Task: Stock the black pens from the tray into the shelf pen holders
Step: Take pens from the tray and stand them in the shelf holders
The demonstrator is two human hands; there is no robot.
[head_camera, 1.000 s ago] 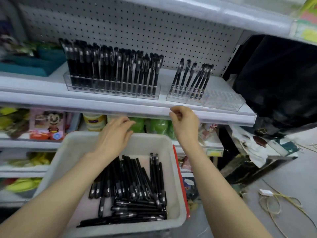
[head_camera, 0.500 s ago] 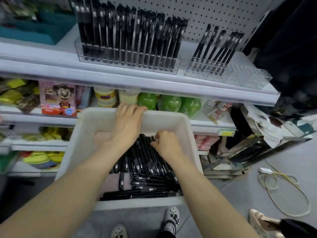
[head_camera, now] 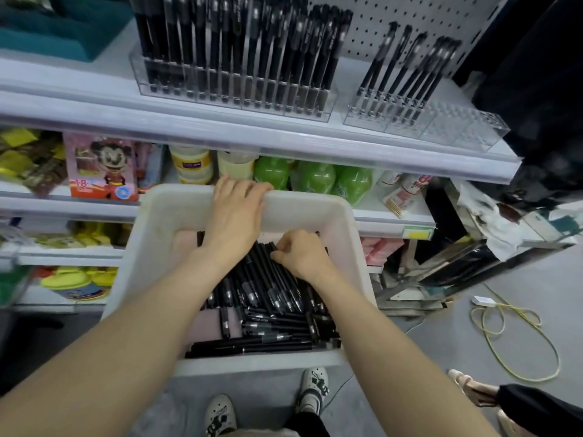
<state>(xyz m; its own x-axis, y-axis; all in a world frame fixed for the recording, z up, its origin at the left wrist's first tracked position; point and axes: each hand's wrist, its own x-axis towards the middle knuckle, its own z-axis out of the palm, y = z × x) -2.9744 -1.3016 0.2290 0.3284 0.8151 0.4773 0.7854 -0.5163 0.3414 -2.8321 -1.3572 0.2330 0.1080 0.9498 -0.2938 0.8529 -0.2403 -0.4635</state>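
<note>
A white plastic tray (head_camera: 151,247) sits in front of me with several black pens (head_camera: 268,310) piled in it. My left hand (head_camera: 235,216) grips the tray's far rim, fingers curled over the edge. My right hand (head_camera: 303,252) is down in the tray with curled fingers pinching pens at the top of the pile. On the shelf above, a clear pen holder (head_camera: 233,93) is packed with upright black pens. To its right a second clear holder (head_camera: 422,121) has several pens in its left part and bare slots on its right.
The white shelf edge (head_camera: 252,137) runs across above the tray. Below it stand green bottles (head_camera: 315,181), jars and a cartoon packet (head_camera: 101,168). A yellow cable (head_camera: 511,342) loops on the grey floor at right. Another person's foot (head_camera: 470,386) shows at lower right.
My right hand dropped from the shelf edge into the tray and closed on the pens. My left hand moved forward onto the tray's far rim. The view tilted downward.
</note>
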